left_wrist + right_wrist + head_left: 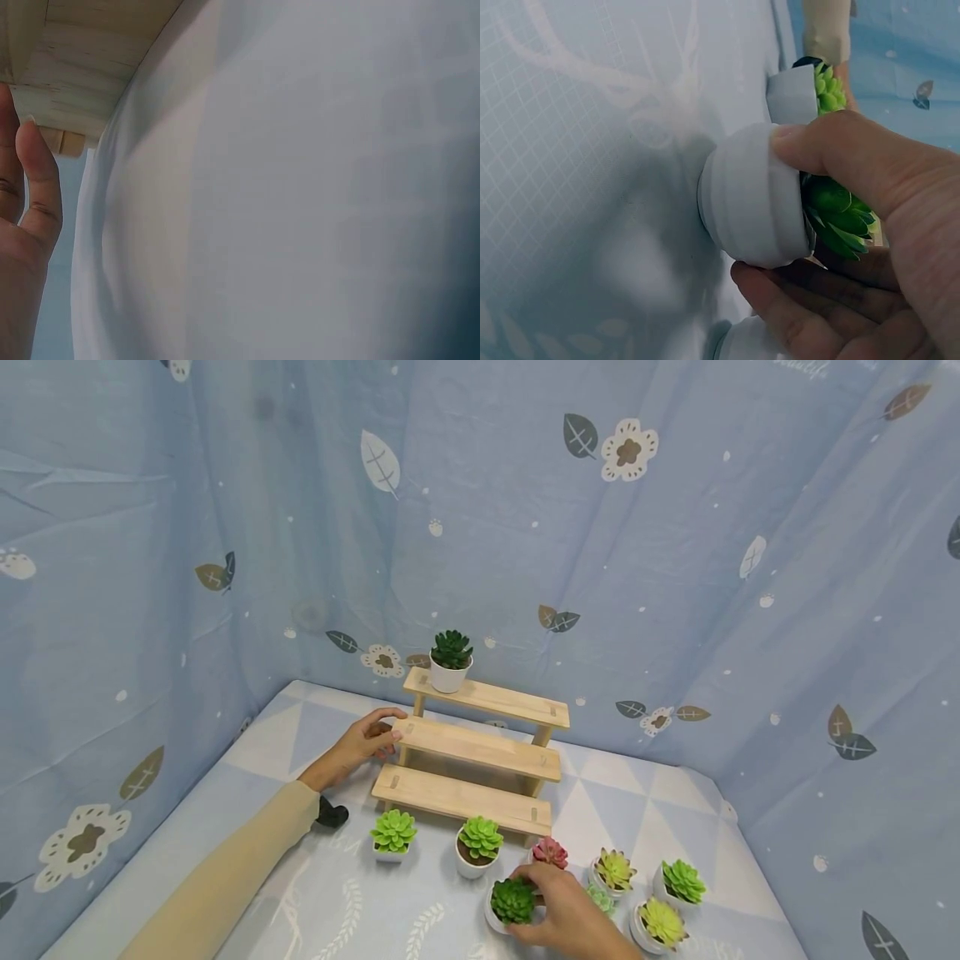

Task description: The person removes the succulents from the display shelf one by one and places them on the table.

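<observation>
My right hand [572, 912] grips a small round white pot [751, 196] holding a dark green succulent [513, 900]. In the right wrist view the thumb lies on one side of the pot and the fingers on the other; its base is at or close to the cloth. My left hand [363, 743] holds the left end of the middle step of a three-tier wooden plant stand [480, 747]. Fingers [39, 176] touch the wood from below in the left wrist view. On the top step, toward its left, stands a potted dark green succulent [452, 658].
Before the stand are a light green succulent in a square pot [392, 833] and another in a round pot [478, 843]. Around my right hand stand a red succulent [550, 852] and several yellow-green ones [663, 922]. A black object [332, 812] lies by my left wrist. Blue curtains [480, 527] hang behind.
</observation>
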A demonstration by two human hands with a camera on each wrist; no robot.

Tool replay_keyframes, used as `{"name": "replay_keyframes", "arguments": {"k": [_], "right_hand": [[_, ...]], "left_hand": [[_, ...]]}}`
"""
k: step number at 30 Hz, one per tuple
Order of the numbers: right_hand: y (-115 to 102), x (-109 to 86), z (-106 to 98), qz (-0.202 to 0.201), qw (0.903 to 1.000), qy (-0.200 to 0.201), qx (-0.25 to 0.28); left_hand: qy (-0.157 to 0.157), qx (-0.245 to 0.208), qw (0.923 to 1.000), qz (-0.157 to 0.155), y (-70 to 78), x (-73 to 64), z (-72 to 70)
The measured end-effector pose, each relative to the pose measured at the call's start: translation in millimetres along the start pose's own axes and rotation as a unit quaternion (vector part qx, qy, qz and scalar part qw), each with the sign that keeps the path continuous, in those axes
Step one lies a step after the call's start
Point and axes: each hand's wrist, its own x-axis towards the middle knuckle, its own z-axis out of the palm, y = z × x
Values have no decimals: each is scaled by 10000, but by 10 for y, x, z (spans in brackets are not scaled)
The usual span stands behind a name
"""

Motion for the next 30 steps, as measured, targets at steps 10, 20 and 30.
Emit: {"name": "replay_keyframes", "arguments": {"k": [10,20,30], "right_hand": [[-25,-14,-59,-77,9998,-92,158],[-55,-15,-348,-880,9907,364,971],[-56,327,-559,-1437,9705,1289,1441]], "left_hand": [[61,5,10000,-64,-208,87,-38],[79,38,10000,27,-270,149,-63],[97,146,9998,78,-277,134,-73]]}}
